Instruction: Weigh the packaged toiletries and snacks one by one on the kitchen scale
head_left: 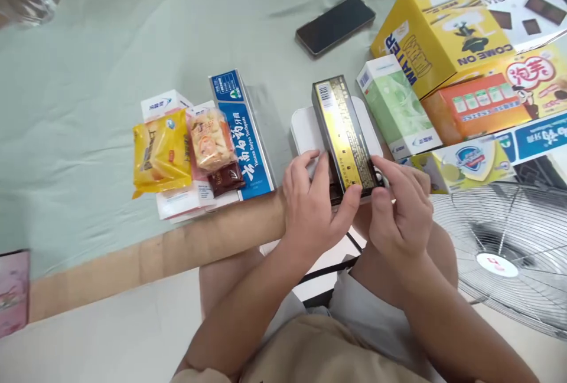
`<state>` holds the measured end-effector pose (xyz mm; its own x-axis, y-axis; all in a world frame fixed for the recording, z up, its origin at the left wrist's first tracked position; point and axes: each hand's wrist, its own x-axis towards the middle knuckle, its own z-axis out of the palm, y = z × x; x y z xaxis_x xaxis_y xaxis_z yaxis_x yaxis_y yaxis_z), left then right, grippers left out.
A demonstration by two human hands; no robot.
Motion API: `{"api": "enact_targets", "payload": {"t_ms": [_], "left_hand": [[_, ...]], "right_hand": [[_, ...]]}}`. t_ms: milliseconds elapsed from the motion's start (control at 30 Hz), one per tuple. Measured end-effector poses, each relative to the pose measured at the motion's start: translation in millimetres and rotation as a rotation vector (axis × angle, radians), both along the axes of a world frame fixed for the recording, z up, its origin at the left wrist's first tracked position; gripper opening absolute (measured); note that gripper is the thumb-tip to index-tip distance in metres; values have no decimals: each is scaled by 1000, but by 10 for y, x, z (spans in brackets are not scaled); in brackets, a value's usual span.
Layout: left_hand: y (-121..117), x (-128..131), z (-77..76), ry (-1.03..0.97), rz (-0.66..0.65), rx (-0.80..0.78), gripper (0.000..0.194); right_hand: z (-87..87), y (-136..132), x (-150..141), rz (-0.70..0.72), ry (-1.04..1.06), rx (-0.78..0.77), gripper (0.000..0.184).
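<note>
A long black and gold box (345, 135) with a barcode at its far end lies over a white tray-like object (305, 130). My left hand (312, 200) grips the near end of this box from the left, its thumb on the near edge. From the right, my right hand (401, 206) holds the same end with thumb and fingers. Left of them sits a blue toothpaste box (250, 141). Beside it, a yellow snack packet (162, 151), a clear-wrapped snack (212, 140) and a dark red packet (227, 179) rest on pink-and-white boxes (181, 205).
A black phone (335, 24) lies beyond my hands. To the right are a green box (398, 105), a large yellow box (443, 29), an orange box (478, 105) and a yellow soap box (465, 164). A fan (496, 265) stands below the table's right side.
</note>
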<state>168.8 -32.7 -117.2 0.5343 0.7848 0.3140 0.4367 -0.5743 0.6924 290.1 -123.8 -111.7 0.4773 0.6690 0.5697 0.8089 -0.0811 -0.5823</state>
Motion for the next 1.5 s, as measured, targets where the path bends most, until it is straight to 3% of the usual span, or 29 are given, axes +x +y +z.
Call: {"api": "enact_targets", "payload": {"t_ms": [133,333,433,567,733,833,1000,1133,1233,1300,1433,1500], "left_hand": [[83,-1,-15,-28,1,72,67],[214,-70,169,129,-129,96,64],[237,-84,209,240,-201,101,61],[210,-79,143,280,-252,144,60],[143,-60,42,200,-236,210,51],[100,-38,77,119,-215,239,46],[24,2,289,-16,-340,89,59],[-56,33,436,-128,-411,-163,64],[-120,118,508,-219,-340,-454,52],[-139,228,563,-214,-239,-560,49],[-63,556,687,-61,-48,-423,55],[18,743,716,7,-35,-395,55]], "right_hand": [[-112,-71,-26,54,31,-20,56],[-272,-50,-134,65,39,-18,63],[-266,-39,-146,44,49,-28,62],[-229,-77,-140,74,103,-43,69],[-211,-96,-123,127,144,14,71],[-182,-96,-110,139,136,67,76],[-104,-133,-65,211,182,118,82],[33,-201,22,291,214,174,83],[152,-273,106,300,215,104,88],[193,-308,156,276,224,114,85],[192,-343,226,204,244,191,81],[190,-370,260,238,239,200,82]]}}
